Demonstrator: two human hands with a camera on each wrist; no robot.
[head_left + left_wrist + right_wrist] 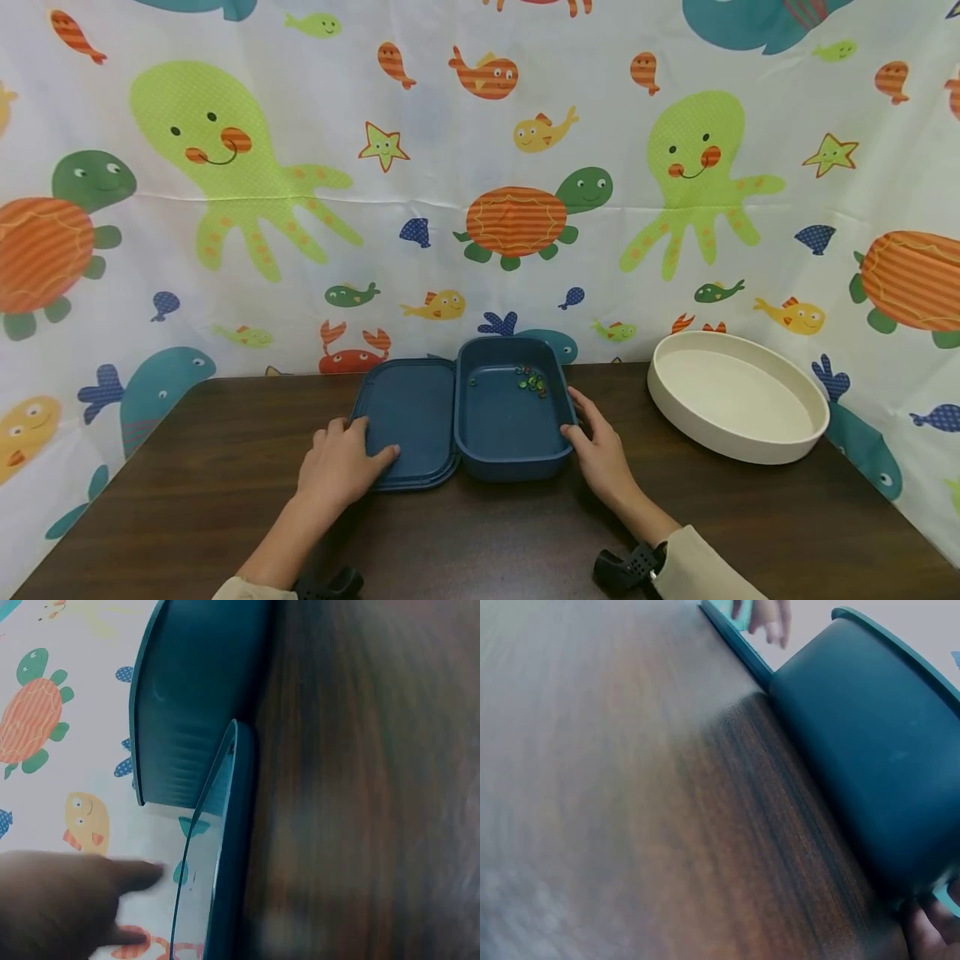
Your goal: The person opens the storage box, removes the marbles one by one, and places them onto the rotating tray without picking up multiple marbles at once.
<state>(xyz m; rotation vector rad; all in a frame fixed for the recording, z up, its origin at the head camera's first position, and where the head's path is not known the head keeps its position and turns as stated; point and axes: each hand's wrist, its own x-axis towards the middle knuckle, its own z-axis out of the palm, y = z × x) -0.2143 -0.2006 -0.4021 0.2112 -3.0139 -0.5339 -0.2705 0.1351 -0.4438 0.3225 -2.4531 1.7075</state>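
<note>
A deep blue rectangular box [510, 429] stands in the middle of the table, with several small green and reddish pieces [534, 382] toward its far right. My right hand [602, 454] grips the box's right side, thumb at the rim; the right wrist view shows its fingers [928, 930] low at that end. Flat against the box's left side lies a matching blue lid [412, 417]. My left hand [337, 462] is at the lid's left edge with its fingers spread loosely. In the left wrist view that hand's fingers [139, 876] extend over the lid's side.
A round cream tray [738, 400] with a raised rim stands at the right of the dark wooden table [202, 467]. A white curtain [420, 175] printed with sea animals hangs right behind the table's far edge.
</note>
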